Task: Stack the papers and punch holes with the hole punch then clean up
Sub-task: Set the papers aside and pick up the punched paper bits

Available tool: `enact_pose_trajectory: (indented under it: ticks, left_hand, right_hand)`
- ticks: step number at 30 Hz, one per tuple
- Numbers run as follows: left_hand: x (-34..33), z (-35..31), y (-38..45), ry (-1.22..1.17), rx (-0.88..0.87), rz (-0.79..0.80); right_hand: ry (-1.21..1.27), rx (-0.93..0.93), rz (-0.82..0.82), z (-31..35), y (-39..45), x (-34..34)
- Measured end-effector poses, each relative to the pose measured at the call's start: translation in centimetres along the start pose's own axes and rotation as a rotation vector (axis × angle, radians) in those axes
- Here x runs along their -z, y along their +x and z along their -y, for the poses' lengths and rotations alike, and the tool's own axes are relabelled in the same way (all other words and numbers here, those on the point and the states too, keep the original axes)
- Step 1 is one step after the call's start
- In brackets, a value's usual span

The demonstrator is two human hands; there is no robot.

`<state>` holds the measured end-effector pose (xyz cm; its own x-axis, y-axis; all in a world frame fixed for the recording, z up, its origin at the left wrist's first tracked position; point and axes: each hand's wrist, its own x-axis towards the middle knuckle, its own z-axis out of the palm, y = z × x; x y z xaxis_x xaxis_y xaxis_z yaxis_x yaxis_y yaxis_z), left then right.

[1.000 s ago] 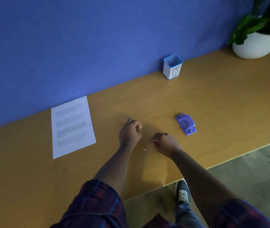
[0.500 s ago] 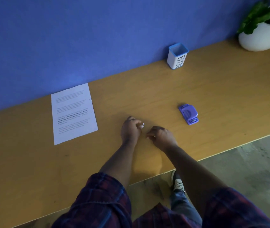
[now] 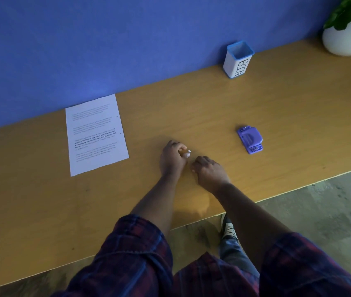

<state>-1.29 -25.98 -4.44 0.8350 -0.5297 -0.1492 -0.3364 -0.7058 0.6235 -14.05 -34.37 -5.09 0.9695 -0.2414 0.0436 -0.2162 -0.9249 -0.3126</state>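
Both hands' grips curl closed, well apart from upright bin [image 3: 237, 61].

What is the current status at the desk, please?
Left hand and right hand curled on the wooden desk. Purple plastic hole punch untouched. White printed papers punched, stacked left.

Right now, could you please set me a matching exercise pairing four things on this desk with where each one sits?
Things:
1. paper
2. punch
3. bin
4. plant pot

Places:
A. far right corner of the desk
B. against the wall, behind the punch
C. flat on the desk, left of both hands
D. on the desk, right of both hands

Pairs: 1-C, 2-D, 3-B, 4-A
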Motion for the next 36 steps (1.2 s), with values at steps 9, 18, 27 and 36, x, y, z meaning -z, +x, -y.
enact_pose_trajectory:
  ticks: [9, 18, 27, 36]
  left_hand:
    - [-0.2, -0.3, 0.0, 0.078, -0.07, -0.003]
    - [-0.1, -1.1, 0.6, 0.19, -0.152, 0.051]
    - [0.1, 0.3, 0.8, -0.005, -0.135, 0.064]
    - [-0.7, -0.3, 0.6, 0.116, -0.206, 0.024]
  right_hand:
    - [-0.097, -0.025, 0.178, -0.1, 0.6, -0.6]
    - [-0.064, -0.031, 0.107, -0.5, 0.4, -1.5]
    - [0.427, -0.394, 0.046, -1.5, 1.6, -1.3]
    - [0.683, -0.499, -0.016, -2.5, 1.5, -1.2]
